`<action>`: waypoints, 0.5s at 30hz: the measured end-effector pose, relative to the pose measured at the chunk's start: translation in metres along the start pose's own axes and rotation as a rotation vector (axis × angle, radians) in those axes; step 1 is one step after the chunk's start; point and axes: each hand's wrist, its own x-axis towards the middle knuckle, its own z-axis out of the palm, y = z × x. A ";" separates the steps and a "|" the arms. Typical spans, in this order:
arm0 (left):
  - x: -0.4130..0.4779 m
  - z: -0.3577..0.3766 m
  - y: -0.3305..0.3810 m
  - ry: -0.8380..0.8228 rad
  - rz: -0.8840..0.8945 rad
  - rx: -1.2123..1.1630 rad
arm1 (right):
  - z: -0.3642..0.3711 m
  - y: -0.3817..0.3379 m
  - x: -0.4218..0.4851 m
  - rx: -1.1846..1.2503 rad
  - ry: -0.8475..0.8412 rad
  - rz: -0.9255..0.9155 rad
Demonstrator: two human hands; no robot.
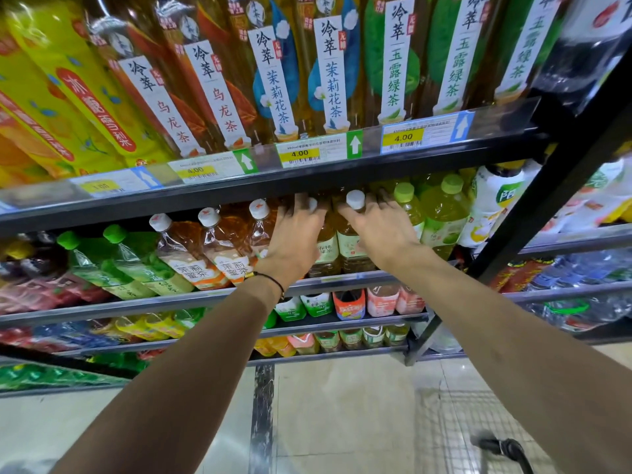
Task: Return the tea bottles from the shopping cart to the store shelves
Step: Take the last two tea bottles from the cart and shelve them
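Both hands up at the second shelf (345,278). My right hand (376,230) grips a white-capped tea bottle (354,241) at the shoulder, thumb left of the cap, fingers round the right side. The bottle is upright on the shelf. My left hand (297,241) lies over the neighbouring tea bottle (326,246), which touches the first. The fingers are spread near its cap and blurred, so I can't tell if they grip. Green-capped bottles (441,213) are just to the right, orange tea bottles (219,244) to the left. There's a black band (273,280) on my left wrist. Shopping cart (478,419) is at lower right, blurred.
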 end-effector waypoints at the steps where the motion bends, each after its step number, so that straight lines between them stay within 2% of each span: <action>1: -0.001 0.001 0.000 0.010 0.003 -0.003 | 0.001 -0.001 0.000 0.005 -0.004 0.006; 6: -0.006 -0.001 0.006 0.055 -0.002 0.038 | 0.002 -0.005 -0.005 0.058 -0.004 0.038; 10: -0.026 0.004 0.003 0.217 -0.006 0.003 | -0.002 -0.013 -0.020 0.088 0.018 0.061; 13: -0.053 0.014 -0.002 0.366 0.004 -0.117 | -0.005 -0.020 -0.038 0.143 0.093 0.086; 15: -0.080 0.032 -0.008 0.403 -0.016 -0.158 | 0.001 -0.025 -0.055 0.204 0.190 0.099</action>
